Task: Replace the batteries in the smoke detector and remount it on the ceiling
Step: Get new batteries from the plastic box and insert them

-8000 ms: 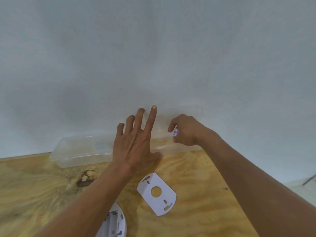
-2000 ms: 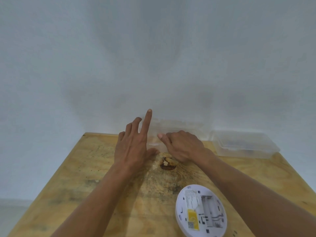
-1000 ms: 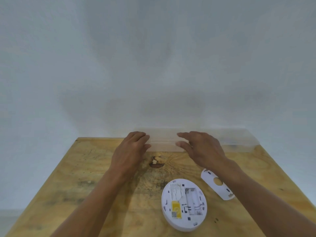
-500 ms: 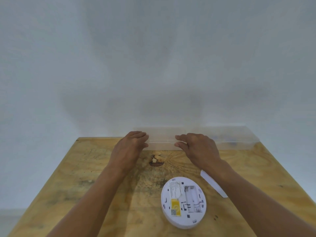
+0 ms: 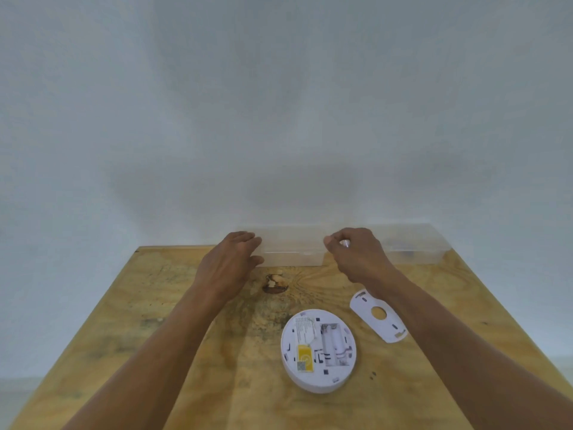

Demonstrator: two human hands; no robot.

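The round white smoke detector (image 5: 318, 350) lies back-up on the wooden table (image 5: 155, 321), its battery compartment uncovered and showing no batteries. Its white cover plate (image 5: 378, 315) lies just to the right. At the far edge stands a clear plastic box (image 5: 291, 251). My left hand (image 5: 228, 263) rests against the box's left end, fingers loosely spread. My right hand (image 5: 356, 254) is closed at the box's right end, pinching a small pale object (image 5: 344, 243) that looks like a battery; most of it is hidden by my fingers.
A second clear plastic container (image 5: 415, 246) sits to the right of the first, against the white wall (image 5: 279, 119). A dark knot (image 5: 274, 283) marks the wood between my hands. The table's edges run close on both sides.
My right hand has lifted and curled shut on a small pale object at the box. My forearm shifted, uncovering the cover plate. My left hand stayed at the box's left end.
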